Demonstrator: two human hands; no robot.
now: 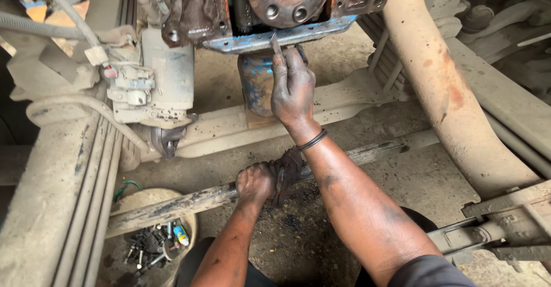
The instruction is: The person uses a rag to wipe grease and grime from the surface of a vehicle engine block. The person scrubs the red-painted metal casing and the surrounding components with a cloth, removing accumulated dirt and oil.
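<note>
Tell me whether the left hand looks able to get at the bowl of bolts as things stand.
Probably yes. The left hand grips a dark rag on the long bar, and the bowl of bolts sits just below and to its left, open-topped with nothing lying between them. It would have to release the bar first.

bare grease-smeared forearms, grimy hands, thin black band [313, 141] on right wrist, dark sleeve [427, 272]
</note>
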